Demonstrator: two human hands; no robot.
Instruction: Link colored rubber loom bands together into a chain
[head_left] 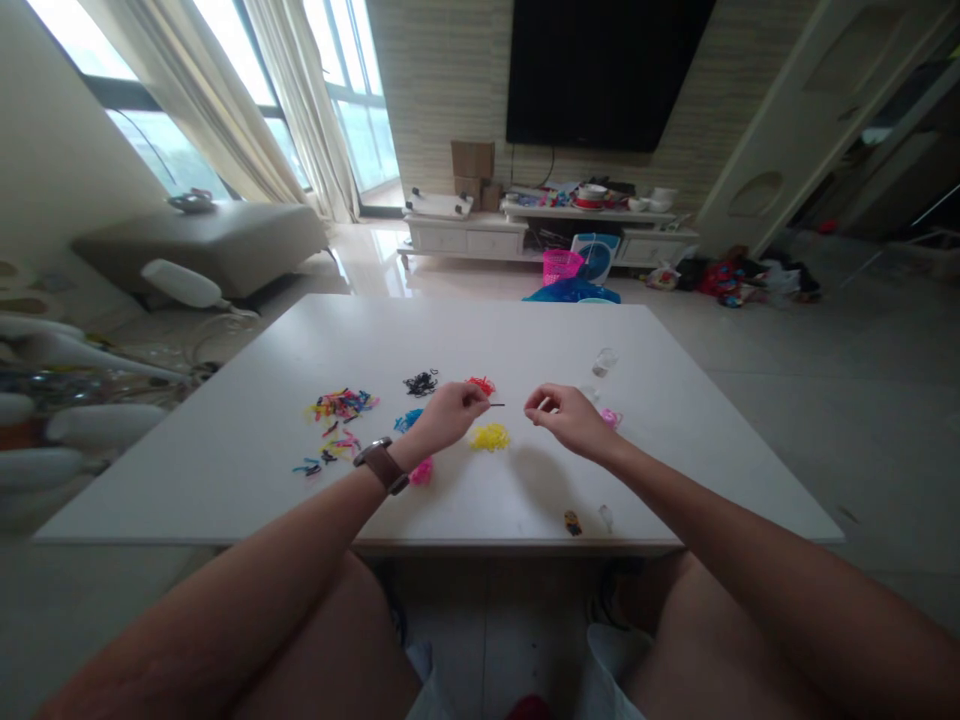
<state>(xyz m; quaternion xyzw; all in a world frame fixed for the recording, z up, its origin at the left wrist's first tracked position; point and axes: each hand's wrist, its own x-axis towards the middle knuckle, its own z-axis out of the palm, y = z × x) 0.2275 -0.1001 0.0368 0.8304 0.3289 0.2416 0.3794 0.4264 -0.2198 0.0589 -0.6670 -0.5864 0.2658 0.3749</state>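
Observation:
My left hand (452, 414), with a watch on its wrist, pinches a thin dark strip (497, 405) that points right. To its right my right hand (564, 413) hangs above the white table (360, 340), fingertips drawn together; what they hold, if anything, is too small to make out. Around my left hand lie small piles: black (421, 382), blue (409, 420), red (481, 385), yellow (490, 437) and bright pink (421, 472). A light pink pile (611, 418) sits just right of my right hand. Further left is a mixed-colour pile (345, 404).
A clear container (604, 361) lies at the table's right. Near the front edge are a small yellow-and-black item (572, 522) and a clear piece (606, 516). Beyond the table stand a pink basket (562, 265) and a low white cabinet (469, 238).

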